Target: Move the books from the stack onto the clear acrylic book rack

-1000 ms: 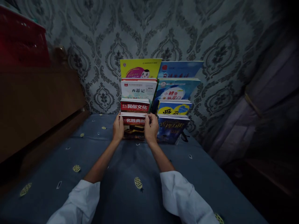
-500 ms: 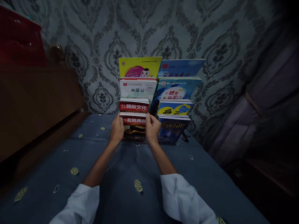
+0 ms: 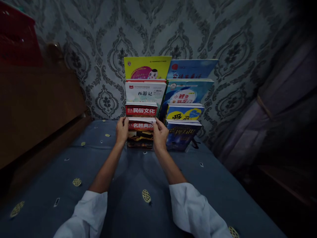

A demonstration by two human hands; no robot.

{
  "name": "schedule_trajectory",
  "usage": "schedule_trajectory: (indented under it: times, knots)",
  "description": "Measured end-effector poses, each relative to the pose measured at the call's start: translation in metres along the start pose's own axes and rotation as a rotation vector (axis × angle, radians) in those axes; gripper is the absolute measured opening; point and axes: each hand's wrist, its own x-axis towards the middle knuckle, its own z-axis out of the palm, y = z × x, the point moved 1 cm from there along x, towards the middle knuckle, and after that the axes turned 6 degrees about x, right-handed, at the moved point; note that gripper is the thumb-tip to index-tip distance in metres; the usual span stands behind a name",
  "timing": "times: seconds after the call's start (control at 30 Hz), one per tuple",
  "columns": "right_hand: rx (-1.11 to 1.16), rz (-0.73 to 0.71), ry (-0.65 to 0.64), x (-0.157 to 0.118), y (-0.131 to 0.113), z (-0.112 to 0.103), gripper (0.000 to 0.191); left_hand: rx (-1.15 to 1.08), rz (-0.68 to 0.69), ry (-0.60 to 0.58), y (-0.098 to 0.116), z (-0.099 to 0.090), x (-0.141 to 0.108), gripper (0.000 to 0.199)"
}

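Two columns of upright books stand in tiers against the wall. At the front of the left column is a dark book with a red title band (image 3: 140, 135). My left hand (image 3: 122, 131) grips its left edge, and my right hand (image 3: 160, 133) pinches its upper right edge. Just behind it stands another red-banded book (image 3: 141, 111), then a pale book (image 3: 145, 92) and a yellow-green book (image 3: 148, 66). The right column has a dark blue book (image 3: 182, 136) in front, a yellow and blue book (image 3: 184, 112), a teal book (image 3: 189, 89) and a blue book (image 3: 194, 68).
The books rest on a dark blue bedsheet (image 3: 128, 198) with pineapple prints. Patterned wallpaper (image 3: 151, 33) rises behind. A wooden headboard (image 3: 39, 109) and a red bag (image 3: 18, 36) are at the left; a tied curtain (image 3: 267, 102) hangs at the right.
The view has shifted slightly, so the books sit a little higher and further left. Both hands remain at the front left book, whose top pages now show a small gap near my right thumb.
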Motion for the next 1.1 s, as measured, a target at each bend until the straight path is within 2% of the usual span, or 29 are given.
schedule_trajectory:
  times: [0.17, 0.3, 0.43, 0.6, 0.83, 1.1]
  knots:
    - [-0.032, -0.024, 0.023, -0.001, -0.007, 0.000, 0.040, 0.019, 0.023, 0.040, 0.003, 0.001, -0.003, 0.021]
    - [-0.030, 0.025, 0.093, 0.006, -0.008, 0.003, 0.038, 0.024, 0.047, 0.033, 0.002, 0.002, -0.005, 0.022]
    - [-0.027, 0.037, 0.175, 0.015, -0.003, 0.007, 0.025, -0.038, 0.026, 0.019, -0.001, 0.003, -0.004, 0.022]
    - [0.014, 0.067, 0.215, 0.021, 0.001, 0.013, 0.015, -0.081, 0.007, 0.037, -0.001, 0.004, -0.003, 0.017]
    - [0.011, 0.008, 0.193, 0.018, -0.001, 0.015, 0.018, -0.183, -0.022, 0.002, -0.002, 0.005, -0.001, 0.015]
    - [-0.076, -0.087, 0.163, 0.008, 0.004, 0.014, 0.031, -0.009, 0.053, 0.119, -0.001, 0.013, -0.019, 0.038]
